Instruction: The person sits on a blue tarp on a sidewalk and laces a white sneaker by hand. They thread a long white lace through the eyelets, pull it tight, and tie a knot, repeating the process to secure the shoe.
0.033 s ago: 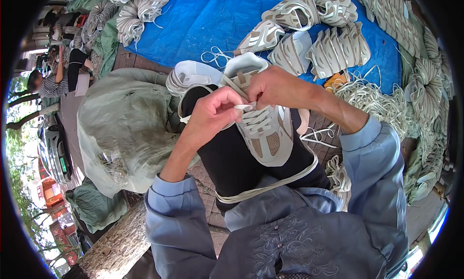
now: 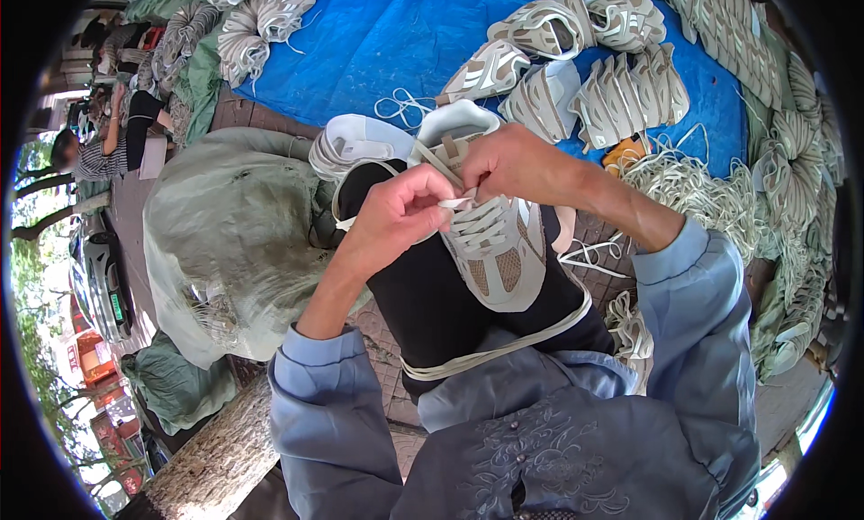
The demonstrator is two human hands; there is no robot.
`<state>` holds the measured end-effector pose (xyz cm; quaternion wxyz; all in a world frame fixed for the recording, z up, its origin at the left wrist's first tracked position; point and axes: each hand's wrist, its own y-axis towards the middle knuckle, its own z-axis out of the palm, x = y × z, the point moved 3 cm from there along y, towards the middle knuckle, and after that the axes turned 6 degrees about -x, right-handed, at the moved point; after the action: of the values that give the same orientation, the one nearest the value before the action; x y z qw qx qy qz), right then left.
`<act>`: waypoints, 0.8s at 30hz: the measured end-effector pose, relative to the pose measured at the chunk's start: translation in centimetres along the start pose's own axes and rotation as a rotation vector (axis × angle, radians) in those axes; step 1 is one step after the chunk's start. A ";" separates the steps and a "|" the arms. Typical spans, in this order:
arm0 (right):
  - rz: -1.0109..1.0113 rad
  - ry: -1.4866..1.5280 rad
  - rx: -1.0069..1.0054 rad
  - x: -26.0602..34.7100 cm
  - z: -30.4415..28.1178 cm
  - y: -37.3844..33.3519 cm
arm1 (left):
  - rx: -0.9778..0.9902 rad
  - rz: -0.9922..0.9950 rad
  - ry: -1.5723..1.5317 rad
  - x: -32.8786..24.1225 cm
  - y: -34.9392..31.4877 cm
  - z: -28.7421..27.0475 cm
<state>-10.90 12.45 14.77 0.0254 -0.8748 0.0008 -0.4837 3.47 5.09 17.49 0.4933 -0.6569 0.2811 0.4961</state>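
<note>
A beige and white shoe upper (image 2: 498, 268) rests across my black-clad lap, toe toward me, with a pale shoelace (image 2: 486, 225) criss-crossed over its front. My left hand (image 2: 402, 214) is closed, thumb and forefinger pinching a white length of this lace above the eyelets. Close against it, my right hand (image 2: 517, 169) is closed too, its fingertips pinching at the lace beside the tongue; its curled fingers partly hide the grip. The upper's collar (image 2: 457, 117) points away from me. Off-white cords (image 2: 504, 347) lie across my thighs.
Stacked shoe uppers (image 2: 630, 92) lie on a blue tarp (image 2: 360, 34) ahead. White uppers (image 2: 360, 142) sit beyond my left hand, near a big grey-green sack (image 2: 234, 241). A heap of loose laces (image 2: 697, 196) is at right. A tree trunk (image 2: 216, 448) slants at lower left; a person (image 2: 99, 146) sits far left.
The lace between my fingertips tilts slightly more, its right end higher. Both hands otherwise keep nearly the same place on the shoe upper.
</note>
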 end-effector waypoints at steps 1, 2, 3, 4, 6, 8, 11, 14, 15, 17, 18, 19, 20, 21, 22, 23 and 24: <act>-0.020 0.010 -0.078 0.0 -0.1 -0.3 | 0.049 0.004 0.003 0.2 0.3 0.0; -0.046 0.026 -0.152 0.0 0.0 -0.8 | 0.099 0.006 0.003 0.0 0.3 0.1; -0.071 0.042 -0.226 0.0 -0.1 -1.2 | 0.149 0.007 0.003 -0.4 0.4 0.1; -0.078 0.067 -0.234 0.0 -0.1 -1.5 | 0.201 0.008 0.004 -0.7 0.6 0.3; -0.088 0.123 -0.251 -0.2 0.0 -2.0 | 0.138 -0.057 0.123 -0.9 1.0 0.2; -0.081 0.174 -0.260 -0.3 0.1 -2.1 | 0.085 -0.093 0.199 -1.3 1.3 0.1; -0.077 0.157 -0.266 -0.4 0.0 -2.2 | 0.070 -0.119 0.254 -1.6 1.0 0.6; -0.149 0.001 -0.295 0.0 -0.1 -2.2 | 0.107 -0.073 0.443 -1.4 1.0 1.2; -0.150 0.002 -0.307 0.0 -0.1 -2.2 | 0.089 -0.164 0.484 -2.0 0.9 1.5; -0.134 0.055 -0.316 -0.1 -0.2 -2.3 | -0.111 0.049 0.691 -1.6 1.0 1.2; -0.116 0.108 -0.313 -0.2 -0.3 -2.4 | -0.212 0.159 0.791 -1.3 1.0 1.1; -0.098 0.160 -0.310 -0.3 -0.4 -2.5 | -0.292 0.313 0.908 -1.3 1.2 1.3; 0.025 0.383 -0.236 -0.6 -0.2 -2.4 | -0.381 0.464 1.028 -1.4 1.1 1.5; 0.150 0.603 -0.156 -0.7 0.0 -2.4 | -0.468 0.616 1.146 -1.4 1.0 1.8; 0.277 0.819 -0.072 -0.7 0.3 -2.4 | -0.471 0.637 1.170 -1.2 1.1 2.1; 0.311 0.878 -0.041 -0.6 0.1 -2.5 | -0.468 0.664 1.185 -0.9 1.4 2.5; 0.343 0.902 -0.020 -0.7 0.0 -2.6 | -0.467 0.691 1.201 -0.7 1.4 2.8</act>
<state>-11.32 15.07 14.25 0.0937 -0.5652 0.1604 -0.8038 0.94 7.07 17.55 -0.0835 -0.7777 0.5812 0.2245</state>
